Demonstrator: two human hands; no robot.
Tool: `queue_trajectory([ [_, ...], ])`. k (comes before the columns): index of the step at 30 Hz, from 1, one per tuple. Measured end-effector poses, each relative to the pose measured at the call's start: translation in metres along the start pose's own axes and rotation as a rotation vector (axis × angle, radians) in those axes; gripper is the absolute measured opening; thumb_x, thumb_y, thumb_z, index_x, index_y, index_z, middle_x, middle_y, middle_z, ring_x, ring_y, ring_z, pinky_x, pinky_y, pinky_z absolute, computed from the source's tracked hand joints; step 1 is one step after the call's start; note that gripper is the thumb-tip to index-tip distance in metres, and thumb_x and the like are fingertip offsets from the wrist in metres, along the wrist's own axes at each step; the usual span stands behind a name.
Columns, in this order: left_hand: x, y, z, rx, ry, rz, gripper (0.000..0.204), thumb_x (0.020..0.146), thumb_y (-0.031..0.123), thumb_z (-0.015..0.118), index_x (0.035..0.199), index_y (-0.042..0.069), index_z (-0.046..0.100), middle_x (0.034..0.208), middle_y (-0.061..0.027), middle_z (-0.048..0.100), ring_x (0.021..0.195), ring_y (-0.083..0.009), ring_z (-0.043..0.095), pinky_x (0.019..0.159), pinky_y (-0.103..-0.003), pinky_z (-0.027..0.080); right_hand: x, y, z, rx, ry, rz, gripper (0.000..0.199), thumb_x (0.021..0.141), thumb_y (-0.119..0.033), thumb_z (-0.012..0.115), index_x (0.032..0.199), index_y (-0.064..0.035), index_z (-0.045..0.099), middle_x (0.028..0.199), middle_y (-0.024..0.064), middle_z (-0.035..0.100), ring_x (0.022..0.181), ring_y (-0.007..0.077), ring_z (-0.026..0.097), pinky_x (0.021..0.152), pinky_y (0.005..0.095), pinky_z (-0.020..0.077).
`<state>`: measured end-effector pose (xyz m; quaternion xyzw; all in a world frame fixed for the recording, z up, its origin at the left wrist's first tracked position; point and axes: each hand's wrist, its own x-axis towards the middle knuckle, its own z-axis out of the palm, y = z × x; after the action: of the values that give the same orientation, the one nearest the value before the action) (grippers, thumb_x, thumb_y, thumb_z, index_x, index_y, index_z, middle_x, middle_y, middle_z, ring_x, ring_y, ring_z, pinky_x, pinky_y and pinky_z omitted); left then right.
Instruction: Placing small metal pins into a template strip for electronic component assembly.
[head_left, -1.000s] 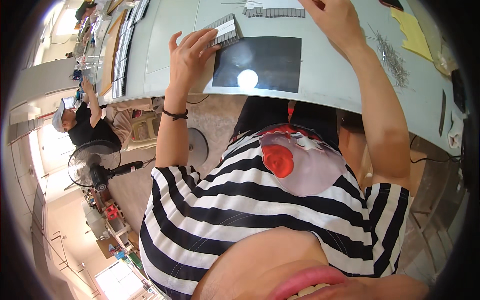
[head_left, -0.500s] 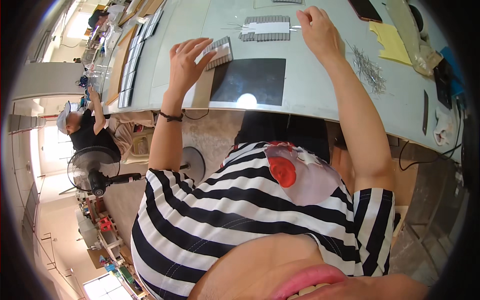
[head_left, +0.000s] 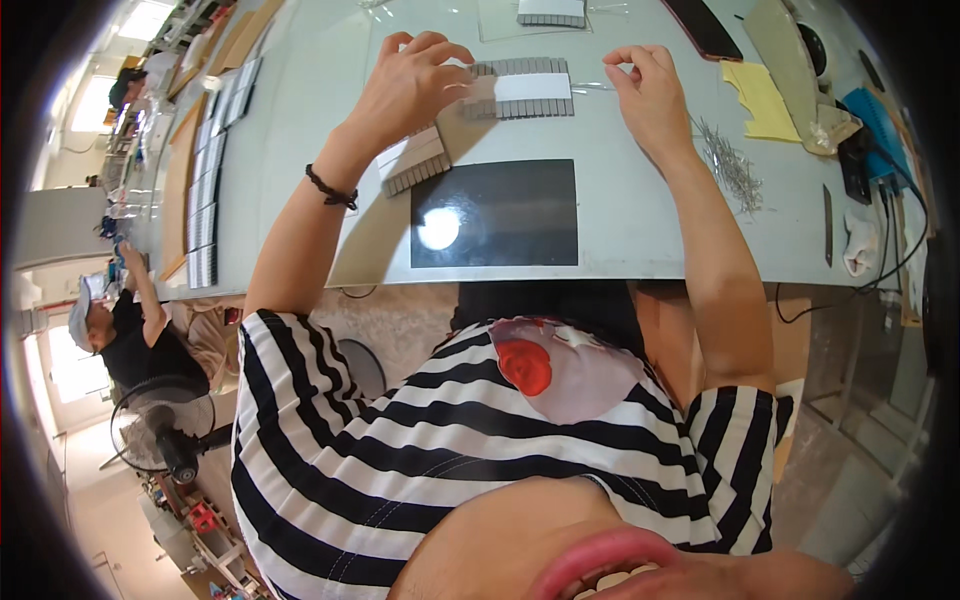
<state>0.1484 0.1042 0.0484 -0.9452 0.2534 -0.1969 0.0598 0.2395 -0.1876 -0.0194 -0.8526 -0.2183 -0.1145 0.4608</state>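
Right now a person in a black-and-white striped shirt (head_left: 400,450) is bent over a long pale grey worktable (head_left: 300,130). The left hand (head_left: 415,85) has its fingers curled down onto the left end of a flat white strip with grey ribbed edges (head_left: 525,88); it presses on the strip but I cannot tell if it is pinching it. That strip lies flat on the table, between the two hands. The right hand (head_left: 650,95) sits just past the right end of the strip, with thumb and first finger pinched together on something too thin to make out. A second small grey ribbed strip (head_left: 415,165) lies tilted under the left wrist, beside a shiny black rectangular sheet (head_left: 495,212) near the table's front edge. A black cord bracelet (head_left: 330,188) is on the left wrist. Near the right arm lies a little pile of thin metal wires (head_left: 730,165), and farther right a yellow paper sheet (head_left: 760,100). Far off to the left, another person in a grey cap (head_left: 85,315) works at the same table, next to a black standing fan (head_left: 160,425).
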Motion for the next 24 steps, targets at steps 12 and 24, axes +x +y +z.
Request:
queue_trajectory([
  [12, -0.012, -0.001, -0.002, -0.015, 0.113, 0.036, 0.006, 0.086, 0.014, 0.078, 0.091, 0.012, 0.075, 0.119, 0.0032, 0.072, 0.114, -0.0218, 0.064, 0.102, -0.046, 0.043, -0.002, -0.005, -0.009, -0.160, -0.089, -0.342, 0.011, 0.093, -0.011, 0.070, 0.102, -0.0046, 0.073, 0.114, 0.0076, 0.060, 0.111, 0.0267, 0.056, 0.085, 0.0367, 0.0536],
  [24, -0.009, 0.006, -0.007, -0.011, 0.169, 0.045, 0.012, 0.084, 0.011, 0.080, 0.094, 0.014, 0.073, 0.120, 0.0041, 0.072, 0.114, -0.0206, 0.064, 0.101, -0.045, 0.043, 0.001, -0.011, -0.012, -0.023, -0.173, -0.165, 0.008, 0.093, -0.009, 0.070, 0.099, -0.0024, 0.070, 0.104, 0.0087, 0.061, 0.099, 0.0241, 0.062, 0.085, 0.0357, 0.0538],
])
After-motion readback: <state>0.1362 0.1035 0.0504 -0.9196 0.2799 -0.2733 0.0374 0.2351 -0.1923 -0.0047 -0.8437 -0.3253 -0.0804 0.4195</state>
